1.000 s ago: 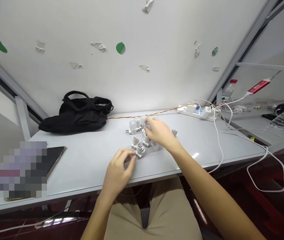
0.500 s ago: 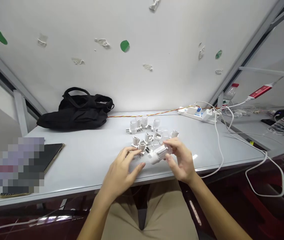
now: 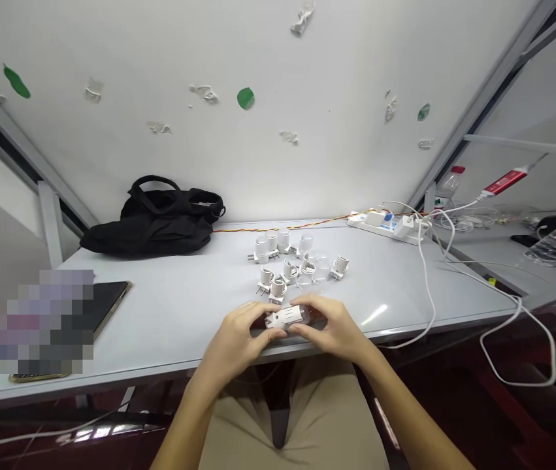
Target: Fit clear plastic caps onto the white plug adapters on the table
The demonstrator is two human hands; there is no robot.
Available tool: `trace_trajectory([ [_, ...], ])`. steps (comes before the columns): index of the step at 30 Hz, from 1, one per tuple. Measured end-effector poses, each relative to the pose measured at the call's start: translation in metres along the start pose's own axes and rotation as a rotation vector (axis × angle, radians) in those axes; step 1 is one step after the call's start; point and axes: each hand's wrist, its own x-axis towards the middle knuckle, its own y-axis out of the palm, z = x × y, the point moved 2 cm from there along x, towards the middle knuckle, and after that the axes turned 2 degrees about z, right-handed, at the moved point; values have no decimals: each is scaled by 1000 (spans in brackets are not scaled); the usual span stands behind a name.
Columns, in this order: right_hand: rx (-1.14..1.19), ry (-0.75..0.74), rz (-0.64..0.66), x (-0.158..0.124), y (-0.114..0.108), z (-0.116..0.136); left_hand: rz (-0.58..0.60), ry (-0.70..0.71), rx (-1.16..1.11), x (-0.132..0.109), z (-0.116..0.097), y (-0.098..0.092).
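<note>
Since the earlier frame, the white plug fitting (image 3: 285, 317) has been brought in nearer the front edge of the surface (image 3: 170, 313), and both hands have been drawn together around it. It's now held just in front of the cluster of small white plug fittings (image 3: 278, 261), with a clear plastic end showing on its right side. The grip is firmly closed from both sides: the left hand (image 3: 231, 343) is clamped on the white end and the right hand (image 3: 331, 326) on the clear end. Hard to say whether the piece is touching the surface or held just above it.

Everything else is easiest to place from that cluster. Clear plastic caps (image 3: 319, 267) are mixed in along its right side. A black bag (image 3: 160, 222) is lying well off to its left, and a dark tablet (image 3: 106, 303) is further left, nearer the front. A red-and-yellow twisted wire (image 3: 278, 228) is run just behind it, leading to a white power strip (image 3: 380, 225) back on the right, and a white cable (image 3: 427, 287) is looped over the edge well to the right.
</note>
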Motion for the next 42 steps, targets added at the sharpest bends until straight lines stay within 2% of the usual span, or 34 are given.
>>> trace_trajectory([
  [7,93,21,-320,-5,-10,-9,-41,-12,-20,2,-1,-1],
  [11,-54,40,-288,0,-6,-9,-83,23,2,1,-1,1],
  [16,-278,58,-300,1,0,-12,-114,-97,7,0,3,3],
  [19,-353,88,-324,1,1,-16,-113,-84,41,1,4,3],
  [28,-471,65,-364,0,6,-15,-51,50,74,-1,-3,2],
  [39,-406,-19,-371,-2,11,-13,29,116,216,-3,-8,1],
  [42,-421,-48,-406,-1,6,-7,42,125,238,-3,-9,1],
])
